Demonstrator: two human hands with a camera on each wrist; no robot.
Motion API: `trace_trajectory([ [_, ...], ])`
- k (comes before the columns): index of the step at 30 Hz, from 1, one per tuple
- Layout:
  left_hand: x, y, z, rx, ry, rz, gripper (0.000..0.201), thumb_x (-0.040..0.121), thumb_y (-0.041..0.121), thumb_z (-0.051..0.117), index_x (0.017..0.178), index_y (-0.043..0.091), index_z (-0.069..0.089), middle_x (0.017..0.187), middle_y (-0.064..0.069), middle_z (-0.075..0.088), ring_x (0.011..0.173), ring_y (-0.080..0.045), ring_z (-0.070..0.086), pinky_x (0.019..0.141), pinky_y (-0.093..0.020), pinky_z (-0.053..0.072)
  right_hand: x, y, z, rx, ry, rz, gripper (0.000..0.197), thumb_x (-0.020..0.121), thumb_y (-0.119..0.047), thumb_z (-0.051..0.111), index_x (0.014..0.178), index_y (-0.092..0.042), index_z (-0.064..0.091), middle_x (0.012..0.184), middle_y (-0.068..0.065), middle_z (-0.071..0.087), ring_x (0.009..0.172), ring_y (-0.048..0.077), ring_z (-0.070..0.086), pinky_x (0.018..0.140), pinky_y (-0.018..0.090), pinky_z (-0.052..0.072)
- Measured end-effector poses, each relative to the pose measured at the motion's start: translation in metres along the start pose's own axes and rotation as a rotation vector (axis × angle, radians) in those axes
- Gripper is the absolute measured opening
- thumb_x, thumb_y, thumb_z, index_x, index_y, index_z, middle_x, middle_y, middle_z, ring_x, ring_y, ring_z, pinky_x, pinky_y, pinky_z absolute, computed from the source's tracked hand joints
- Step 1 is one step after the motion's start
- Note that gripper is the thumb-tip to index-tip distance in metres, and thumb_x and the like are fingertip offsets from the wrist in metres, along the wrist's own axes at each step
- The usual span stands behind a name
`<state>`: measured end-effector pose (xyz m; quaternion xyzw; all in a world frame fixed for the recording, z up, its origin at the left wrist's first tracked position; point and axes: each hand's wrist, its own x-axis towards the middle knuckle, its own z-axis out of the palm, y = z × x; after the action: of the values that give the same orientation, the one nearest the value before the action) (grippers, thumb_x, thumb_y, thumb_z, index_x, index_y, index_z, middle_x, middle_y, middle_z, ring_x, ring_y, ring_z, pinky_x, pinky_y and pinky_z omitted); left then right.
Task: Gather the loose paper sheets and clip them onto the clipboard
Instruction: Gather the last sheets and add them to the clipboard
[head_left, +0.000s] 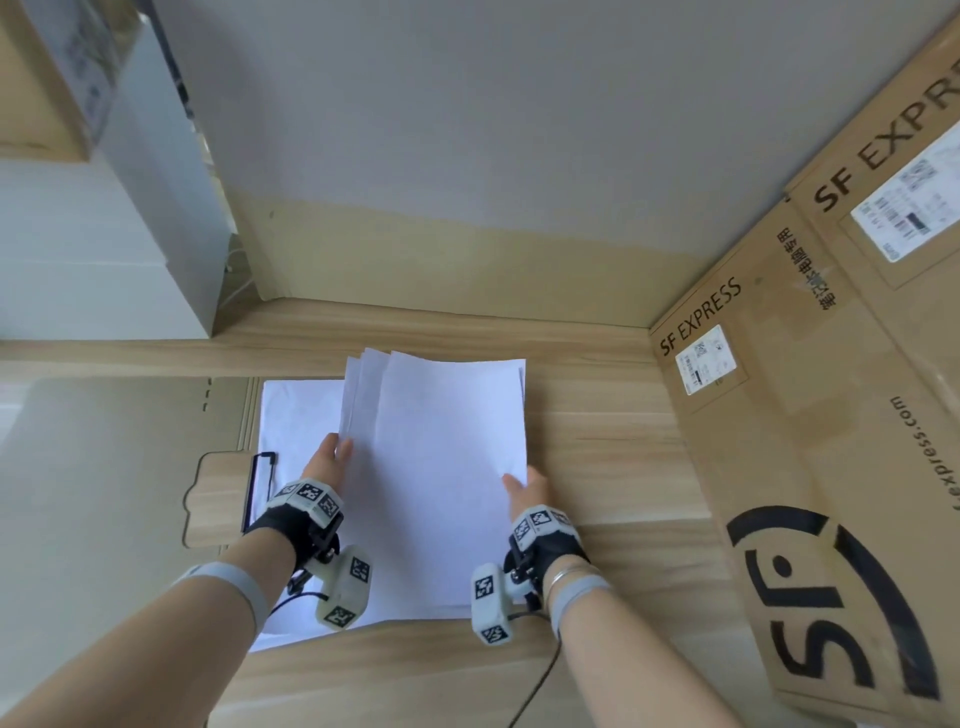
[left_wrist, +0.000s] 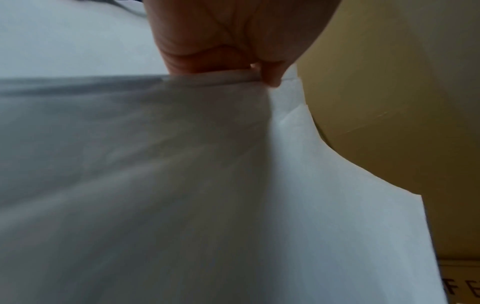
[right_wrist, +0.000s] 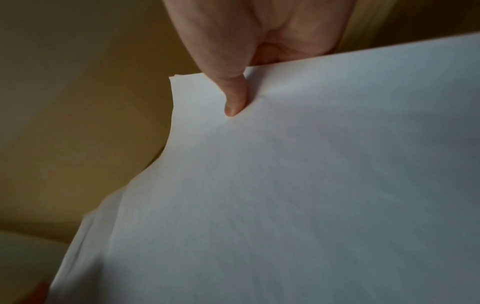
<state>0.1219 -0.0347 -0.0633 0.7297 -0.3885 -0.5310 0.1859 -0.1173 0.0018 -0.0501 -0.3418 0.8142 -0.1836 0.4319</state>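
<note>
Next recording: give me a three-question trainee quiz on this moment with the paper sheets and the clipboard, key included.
1. True or false: both the left hand and the right hand hold the sheets.
2. Which side of the sheets does the clipboard lie on: A) the person's left, B) the person's right, C) the far side?
3. Fill in: the sheets' far edges look ____ (aligned / fanned).

Key: 1 true, each grips one side edge. 2 A. 3 fanned; several corners stick out at the far left.

Plain white paper sheets (head_left: 447, 467), light wood-grain clipboard (head_left: 213, 499) with black clip (head_left: 258, 483), brown black-lettered boxes (head_left: 810, 415)
</note>
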Motion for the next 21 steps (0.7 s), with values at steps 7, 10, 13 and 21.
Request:
trace_trajectory([
  [7, -0.009, -0.003, 0.003, -0.008, -0.063, 0.076, 0.035, 0.081, -0.002, 0.063, 0.11, 0.008, 0.044, 0.117, -0.022, 0.058, 0.095, -0.03, 0.059, 0.085, -0.039, 0.047, -0.003, -0.001, 0.032, -0.023, 0.039, -0.044, 0.062, 0.085, -0.023, 0.062, 0.139, -0.01, 0.034, 0.142, 0.014, 0.04, 0.126, 0.029, 0.045, 0.106, 0.036, 0.037],
  [10, -0.019, 0.006, 0.002, -0.135, -0.115, 0.17, 0.037, 0.083, -0.009, 0.057, 0.108, 0.014, 0.044, 0.103, -0.015, 0.061, 0.09, -0.027, 0.059, 0.089, -0.045, 0.05, 0.002, 0.001, 0.021, 0.28, 0.031, -0.031, 0.086, 0.082, -0.012, 0.068, 0.149, -0.014, 0.013, 0.14, 0.015, 0.045, 0.123, 0.029, 0.052, 0.105, 0.041, 0.041],
  [13, -0.032, 0.031, 0.004, -0.239, -0.196, 0.307, 0.043, 0.084, -0.014, 0.054, 0.114, 0.016, 0.044, 0.09, -0.002, 0.063, 0.077, -0.015, 0.066, 0.08, -0.032, 0.054, 0.003, -0.008, -0.015, 0.464, 0.04, -0.051, 0.069, 0.083, -0.011, 0.068, 0.142, -0.008, 0.031, 0.131, 0.016, 0.054, 0.117, 0.03, 0.056, 0.099, 0.04, 0.044],
  [21, -0.063, 0.124, 0.039, -0.394, -0.187, 0.464, 0.045, 0.089, -0.008, 0.05, 0.133, -0.001, 0.042, 0.134, -0.02, 0.053, 0.123, -0.032, 0.052, 0.107, -0.043, 0.039, -0.02, -0.056, -0.117, 0.479, 0.279, -0.371, 0.021, 0.086, -0.013, 0.064, 0.106, -0.012, 0.057, 0.102, 0.005, 0.062, 0.101, 0.026, 0.06, 0.092, 0.036, 0.047],
])
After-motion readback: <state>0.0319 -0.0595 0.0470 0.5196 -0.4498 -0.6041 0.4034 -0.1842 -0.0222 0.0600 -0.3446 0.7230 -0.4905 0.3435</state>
